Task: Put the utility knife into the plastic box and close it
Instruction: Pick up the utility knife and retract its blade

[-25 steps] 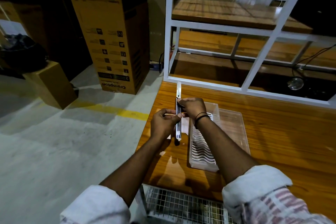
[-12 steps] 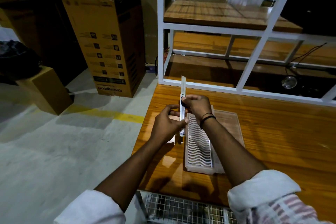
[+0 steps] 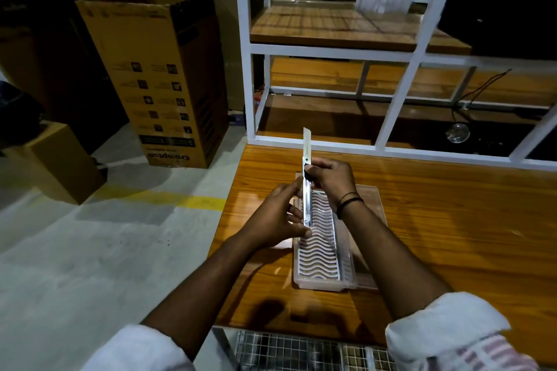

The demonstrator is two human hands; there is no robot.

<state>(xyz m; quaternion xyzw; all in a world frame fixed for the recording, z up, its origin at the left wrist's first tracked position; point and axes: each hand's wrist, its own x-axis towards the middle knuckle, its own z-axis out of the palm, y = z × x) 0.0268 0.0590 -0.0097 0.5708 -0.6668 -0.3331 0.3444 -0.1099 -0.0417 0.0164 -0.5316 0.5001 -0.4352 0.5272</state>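
Observation:
Both hands hold a slim silver utility knife (image 3: 306, 190) upright above the table, its blade extended and pointing away from me. My left hand (image 3: 278, 220) grips the lower end of the handle. My right hand (image 3: 331, 179) pinches the black slider near the top of the handle. Right under the hands lies the clear plastic box (image 3: 324, 265), open, with a white wavy insert in its base. Its transparent lid (image 3: 372, 211) lies flat to the right, partly hidden by my right forearm.
The box sits near the left edge of a wooden table (image 3: 452, 235). A white metal shelf frame (image 3: 401, 99) stands at the table's far edge. On the floor to the left are a tall cardboard carton (image 3: 162, 78) and a smaller carton (image 3: 57, 159). A wire basket (image 3: 301, 352) is below the near edge.
The knife has shifted slightly to the right, from beside the box to above its left part. The blade sticks out further past my right hand than one second ago.

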